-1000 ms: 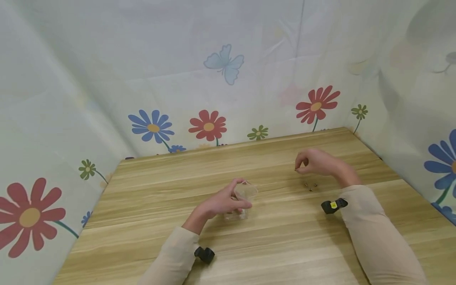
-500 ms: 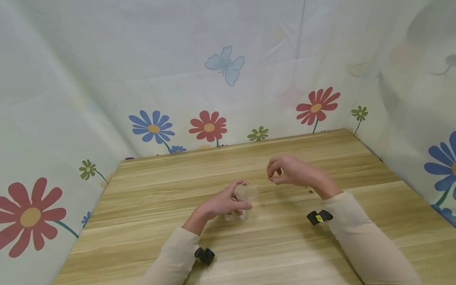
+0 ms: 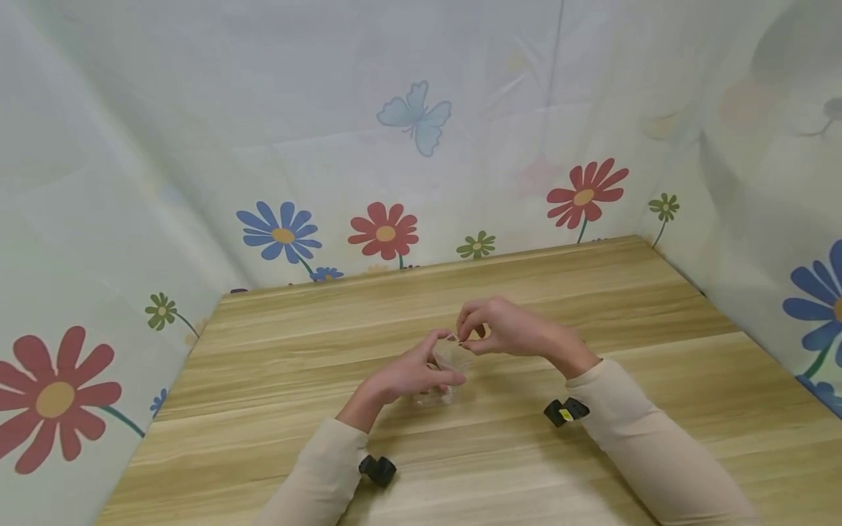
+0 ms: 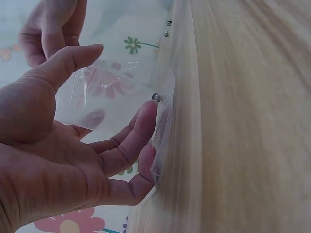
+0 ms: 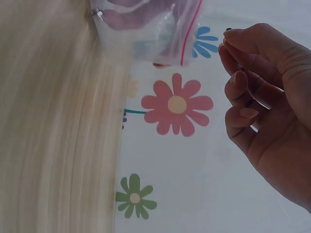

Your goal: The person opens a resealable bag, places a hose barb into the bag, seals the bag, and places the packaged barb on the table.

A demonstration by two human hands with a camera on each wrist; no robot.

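Observation:
My left hand [image 3: 411,374] holds a clear zip bag [image 3: 449,356] upright on the table, mouth up, with thumb and fingers curled around it. A pink line runs along the mouth of the bag [image 5: 146,36] in the right wrist view. Near its bottom a small metal screw [image 4: 156,97] shows in the left wrist view. My right hand [image 3: 509,327] is at the bag's opening, thumb and forefinger pinching a tiny dark piece [image 5: 228,30], apparently a screw; the fingertips hide most of it. Two loose screws [image 4: 166,34] lie on the table beyond the bag.
The wood-grain table [image 3: 316,329] is bordered at the back and sides by a white flower-print cloth [image 3: 316,161]. Black straps with cameras [image 3: 378,471] sit on both wrists. My right forearm [image 3: 572,358] covers most of the loose screws in the head view.
My right hand has moved left, from beside the loose screws to the bag's mouth, still pinching the tiny piece. The left hand and bag have stayed in place.

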